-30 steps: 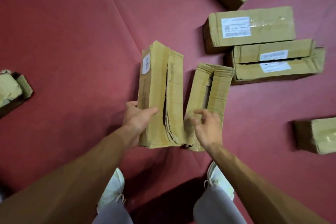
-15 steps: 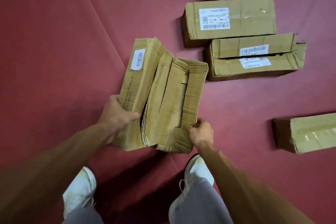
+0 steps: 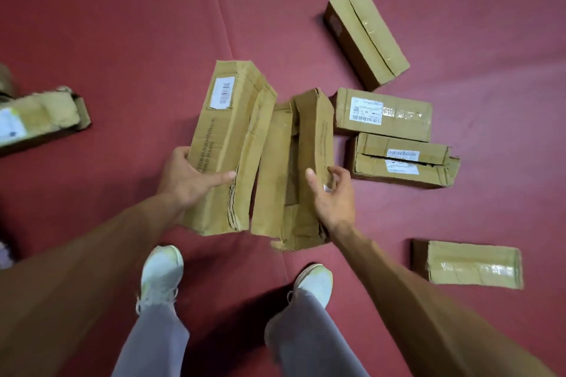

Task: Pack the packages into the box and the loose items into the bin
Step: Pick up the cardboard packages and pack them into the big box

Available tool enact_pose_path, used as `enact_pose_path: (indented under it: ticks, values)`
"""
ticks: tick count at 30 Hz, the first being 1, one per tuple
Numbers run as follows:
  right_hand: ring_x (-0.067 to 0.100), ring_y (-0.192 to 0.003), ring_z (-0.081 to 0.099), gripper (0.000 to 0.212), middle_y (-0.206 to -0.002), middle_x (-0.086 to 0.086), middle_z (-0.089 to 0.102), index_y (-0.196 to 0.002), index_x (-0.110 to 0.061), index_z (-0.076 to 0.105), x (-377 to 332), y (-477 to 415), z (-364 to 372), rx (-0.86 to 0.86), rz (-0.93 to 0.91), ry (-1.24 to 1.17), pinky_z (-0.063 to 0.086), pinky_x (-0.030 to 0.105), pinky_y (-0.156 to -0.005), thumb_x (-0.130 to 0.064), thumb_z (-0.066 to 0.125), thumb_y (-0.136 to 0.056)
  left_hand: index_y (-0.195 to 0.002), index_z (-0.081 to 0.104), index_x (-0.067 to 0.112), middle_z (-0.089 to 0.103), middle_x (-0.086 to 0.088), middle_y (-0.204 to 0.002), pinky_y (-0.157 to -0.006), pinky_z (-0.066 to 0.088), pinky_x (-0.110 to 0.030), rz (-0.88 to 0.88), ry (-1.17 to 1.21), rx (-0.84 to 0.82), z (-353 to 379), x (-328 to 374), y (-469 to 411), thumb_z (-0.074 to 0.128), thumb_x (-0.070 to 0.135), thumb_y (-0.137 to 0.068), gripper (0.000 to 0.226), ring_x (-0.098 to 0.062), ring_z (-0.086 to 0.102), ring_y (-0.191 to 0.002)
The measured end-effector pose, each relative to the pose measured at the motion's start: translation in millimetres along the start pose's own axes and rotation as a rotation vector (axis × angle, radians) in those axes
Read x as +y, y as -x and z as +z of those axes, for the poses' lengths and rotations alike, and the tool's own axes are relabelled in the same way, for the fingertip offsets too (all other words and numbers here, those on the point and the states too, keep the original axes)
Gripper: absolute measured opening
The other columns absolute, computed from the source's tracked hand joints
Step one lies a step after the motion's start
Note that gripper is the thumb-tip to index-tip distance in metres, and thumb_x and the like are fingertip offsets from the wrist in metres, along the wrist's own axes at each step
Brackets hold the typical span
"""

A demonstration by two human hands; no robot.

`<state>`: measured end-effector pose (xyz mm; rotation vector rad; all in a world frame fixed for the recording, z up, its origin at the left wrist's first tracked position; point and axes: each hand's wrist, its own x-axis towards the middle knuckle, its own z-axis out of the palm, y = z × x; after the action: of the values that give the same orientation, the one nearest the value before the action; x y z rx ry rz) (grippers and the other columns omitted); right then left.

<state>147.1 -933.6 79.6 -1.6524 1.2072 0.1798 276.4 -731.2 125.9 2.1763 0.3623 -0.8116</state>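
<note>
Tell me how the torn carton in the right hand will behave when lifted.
Probably floppy: the torn carton has split seams and loose flaps, so it may sag where the right hand pinches one wall. Likely light for its size, since it looks open and hollow. Its ragged lower corner could tear further.

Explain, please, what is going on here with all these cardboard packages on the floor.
A person stands on a red floor, handling two long cardboard packages side by side. The left hand grips the labelled package near its close end; the right hand holds the torn package beside it. Several other packages lie on the floor to the right, not yet packed.
</note>
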Motion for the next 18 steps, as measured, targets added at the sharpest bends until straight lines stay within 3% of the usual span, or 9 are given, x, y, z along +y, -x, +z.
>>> enact_pose_path:
  ticks: [3, 6, 8, 10, 14, 18]
  values:
    - [0.017, -0.121, 0.052, 0.079, -0.128, 0.005, 0.055, -0.129, -0.021, 0.045, -72.5, 31.1, 25.3, -0.042, -0.121, 0.031, 0.042, 0.04, -0.106, -0.07, 0.059, -0.069, -0.13, 0.043, 0.015, 0.058, 0.0, -0.119, -0.094, 0.046, -0.035, -0.015, 0.103, 0.06, -68.3, 12.9, 17.7, 0.089, 0.036, -0.057, 0.088, -0.019, 0.057, -0.107]
    - [0.019, -0.117, 0.054, 0.066, -0.125, 0.005, 0.055, -0.123, -0.024, 0.047, -138.5, 64.2, 63.5, -0.127, -0.22, 0.065, 0.044, 0.042, -0.103, -0.06, 0.062, -0.07, -0.124, 0.051, 0.021, 0.061, 0.0, -0.121, -0.096, 0.048, -0.04, -0.04, 0.201, 0.186, -147.8, 9.2, 37.6, 0.087, 0.05, -0.051, 0.087, -0.019, 0.06, -0.107]
    - [0.019, -0.108, 0.059, 0.06, -0.121, 0.002, 0.056, -0.115, -0.033, 0.047, -176.5, 90.7, 92.9, -0.203, -0.223, 0.038, 0.049, 0.044, -0.097, -0.054, 0.065, -0.062, -0.12, 0.055, 0.019, 0.063, 0.0, -0.117, -0.094, 0.049, -0.039, -0.068, 0.284, 0.295, -199.3, 0.0, 51.0, 0.086, 0.044, -0.057, 0.075, -0.02, 0.061, -0.104]
    - [0.018, -0.106, 0.06, 0.064, -0.122, -0.002, 0.055, -0.116, -0.035, 0.046, -209.2, 122.4, 126.8, -0.287, -0.224, 0.008, 0.051, 0.044, -0.095, -0.047, 0.067, -0.057, -0.114, 0.056, 0.017, 0.064, 0.002, -0.113, -0.085, 0.048, -0.033, -0.127, 0.377, 0.38, -250.2, -18.1, 62.7, 0.084, 0.038, -0.064, 0.061, -0.019, 0.062, -0.098]
    - [0.023, -0.11, 0.059, 0.093, -0.125, 0.0, 0.056, -0.139, -0.023, 0.036, -257.5, 199.5, 206.6, -0.452, -0.155, -0.002, 0.05, 0.044, -0.097, -0.027, 0.074, -0.055, -0.109, 0.058, 0.019, 0.067, 0.003, -0.095, -0.065, 0.046, -0.027, -0.217, 0.609, 0.452, -356.4, -70.2, 96.9, 0.077, 0.026, -0.065, 0.048, -0.017, 0.063, -0.084]
    - [0.024, -0.088, 0.068, 0.064, -0.104, 0.003, 0.071, -0.115, -0.016, 0.059, -294.8, 292.2, 287.2, -0.593, -0.133, 0.116, 0.059, 0.041, -0.074, -0.02, 0.083, -0.057, -0.101, 0.057, 0.019, 0.065, 0.002, -0.091, -0.074, 0.05, -0.032, -0.29, 0.709, 0.501, -464.0, -132.1, 143.6, 0.078, 0.014, -0.067, 0.04, -0.015, 0.061, -0.081]
